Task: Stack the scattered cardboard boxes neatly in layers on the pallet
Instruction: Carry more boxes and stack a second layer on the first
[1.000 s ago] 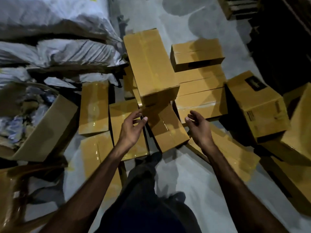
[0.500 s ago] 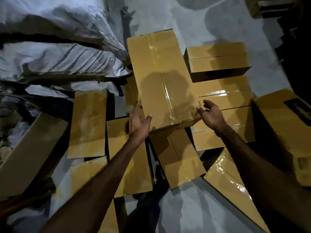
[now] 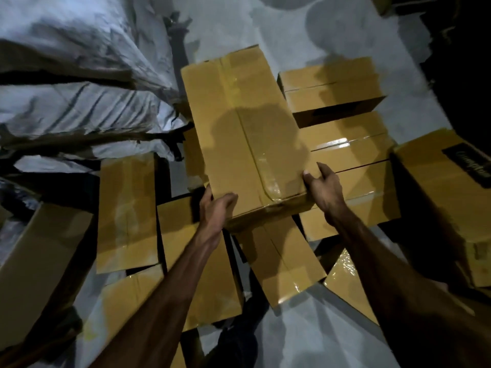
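Half a second ago both hands were only reaching the near end of the long taped box (image 3: 247, 134); now the left hand (image 3: 215, 211) has its grip curled round the near left corner, thumb on top, and the right hand (image 3: 322, 192) grips the near right corner. The box lies on top of other cardboard boxes (image 3: 350, 166) on the floor (image 3: 305, 330). Its long axis and tape seam run away from the person, tilted slightly to the left.
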